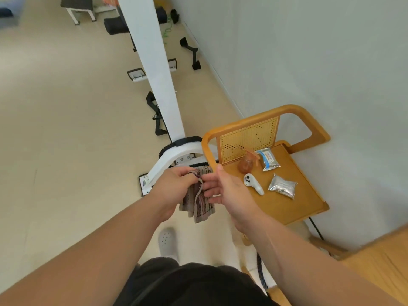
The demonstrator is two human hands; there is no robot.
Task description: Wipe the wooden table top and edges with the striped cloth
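Observation:
The striped cloth (199, 199) hangs in the air in front of me, folded and drooping. My left hand (174, 188) grips its upper part with curled fingers. My right hand (225, 191) is beside it, palm toward the cloth, its fingertips touching the cloth's right edge with the fingers mostly straight. A corner of a wooden table top (379, 259) shows at the lower right, away from both hands.
A wooden chair (287, 208) stands by the wall to my right, carrying a white controller (254, 184), two foil packets (282, 186) and an amber bottle (246, 164). A white stand (163, 102) with black straps rises ahead. My shoe (167, 241) is on the floor.

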